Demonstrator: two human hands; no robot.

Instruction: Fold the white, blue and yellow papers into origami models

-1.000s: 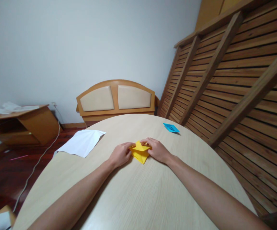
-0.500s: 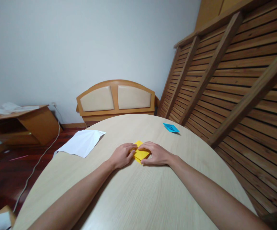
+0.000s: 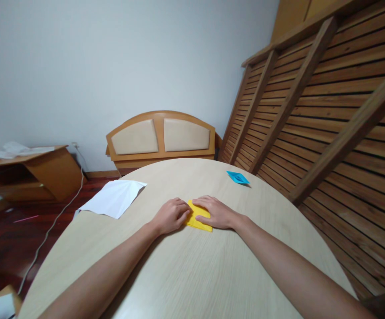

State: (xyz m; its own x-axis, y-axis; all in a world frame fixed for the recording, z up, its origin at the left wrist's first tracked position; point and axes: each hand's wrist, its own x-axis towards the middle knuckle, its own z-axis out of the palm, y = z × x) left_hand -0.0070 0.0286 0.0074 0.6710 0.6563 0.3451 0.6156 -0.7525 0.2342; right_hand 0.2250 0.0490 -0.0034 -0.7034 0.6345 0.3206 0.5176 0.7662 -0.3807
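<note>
A folded piece of yellow paper (image 3: 199,223) lies flat on the round table between my hands. My left hand (image 3: 171,215) is at its left edge, fingers curled and thumb close to them, closed on that side of the paper. Over the right part of the paper rests my right hand (image 3: 216,212), its fingers lying flat and the thumb spread apart toward me. Part of the paper is hidden under both hands. Farther back on the right sits a folded blue paper shape (image 3: 238,177) with pointed ends.
White creased paper sheets (image 3: 112,198) lie at the left edge of the light wooden table (image 3: 192,274). Beyond it stands a padded headboard (image 3: 161,135). A slatted wooden frame (image 3: 299,102) leans on the right. A cable (image 3: 51,228) runs along the floor at left.
The yellow paper has turned and now lies flatter, with a straight edge toward me. My right hand's fingers have gone from curled around it to flat on top. My left hand barely moved.
</note>
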